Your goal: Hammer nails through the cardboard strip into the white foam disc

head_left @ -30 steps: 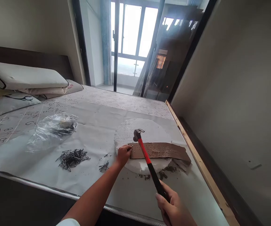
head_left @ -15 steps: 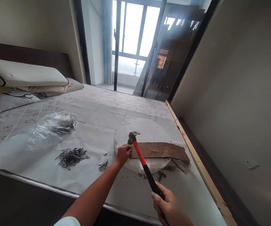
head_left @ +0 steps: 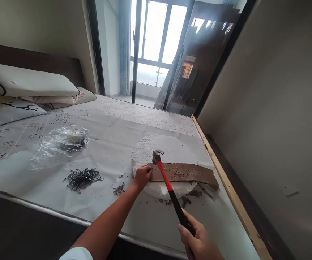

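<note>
My right hand grips the black end of a hammer with a red and black handle. Its steel head hovers just above the left end of a brown strip of board studded with nails. The strip lies across a round white foam slab on the covered bed. My left hand pinches something small at the strip's left end, fingers closed, right under the hammer head; I cannot make out what it holds.
A pile of loose nails and a smaller cluster lie left of the foam. A clear plastic bag sits further left. Pillows lie at the headboard. A wooden rail edges the bed's right side, beside a wall.
The hammer head dipped left and down toward my left hand half a second ago, and has now lifted slightly back to the right. My left hand stayed at the strip's end.
</note>
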A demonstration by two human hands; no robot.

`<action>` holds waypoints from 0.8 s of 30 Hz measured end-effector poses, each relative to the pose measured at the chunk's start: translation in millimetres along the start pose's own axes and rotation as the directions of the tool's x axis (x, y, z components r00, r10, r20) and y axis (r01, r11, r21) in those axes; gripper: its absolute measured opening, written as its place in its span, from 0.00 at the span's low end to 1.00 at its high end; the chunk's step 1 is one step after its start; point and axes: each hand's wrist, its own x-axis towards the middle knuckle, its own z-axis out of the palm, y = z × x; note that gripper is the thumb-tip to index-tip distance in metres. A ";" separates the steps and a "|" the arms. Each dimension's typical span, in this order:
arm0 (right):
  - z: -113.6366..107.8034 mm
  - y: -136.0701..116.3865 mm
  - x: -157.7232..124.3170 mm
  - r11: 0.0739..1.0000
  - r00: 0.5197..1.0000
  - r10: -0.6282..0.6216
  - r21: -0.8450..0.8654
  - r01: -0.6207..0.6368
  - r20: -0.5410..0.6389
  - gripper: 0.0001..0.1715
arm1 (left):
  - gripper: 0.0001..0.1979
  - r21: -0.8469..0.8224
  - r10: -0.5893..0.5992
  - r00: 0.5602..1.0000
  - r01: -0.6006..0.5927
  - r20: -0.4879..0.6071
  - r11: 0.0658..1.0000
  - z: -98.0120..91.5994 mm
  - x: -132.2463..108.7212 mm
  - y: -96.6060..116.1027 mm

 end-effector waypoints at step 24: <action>1.3 0.9 4.6 0.995 0.999 0.052 0.080 -0.052 0.001 0.46 | 0.12 -0.267 -0.222 0.971 0.192 -0.088 0.944 -11.4 3.5 1.2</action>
